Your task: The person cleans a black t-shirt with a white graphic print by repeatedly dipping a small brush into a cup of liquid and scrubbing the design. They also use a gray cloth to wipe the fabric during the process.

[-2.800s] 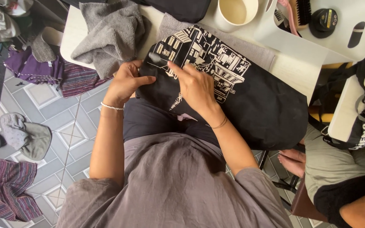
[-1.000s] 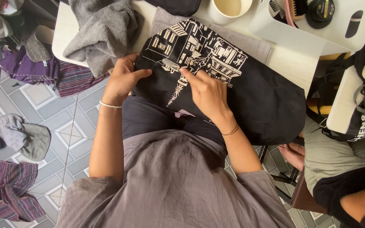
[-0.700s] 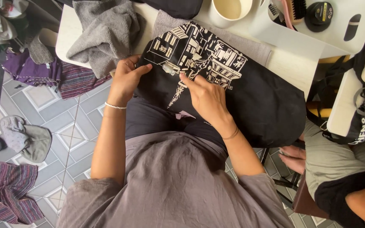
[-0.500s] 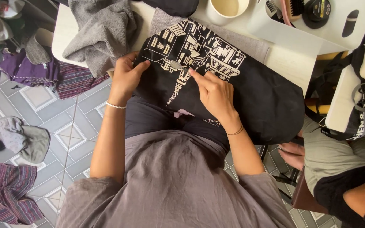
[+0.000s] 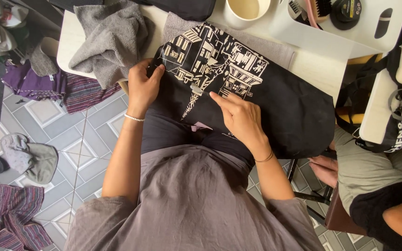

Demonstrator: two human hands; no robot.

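A black fabric bag with a white print of buildings lies over the white table edge and hangs into my lap. My left hand grips the bag's left edge beside the print. On the fabric just below the print rests my right hand, its forefinger stretched toward a small pale grey bit on the print. It holds nothing that I can see. A small pink scrap lies on the bag near my waist.
A grey towel is heaped at the table's left. A cream cup and a white tray with brushes and a round black tin stand behind. Another person sits at right. Cloths and slippers lie on the tiled floor.
My right hand has slid down and right off the middle of the print. My left hand stays on the bag's left edge.
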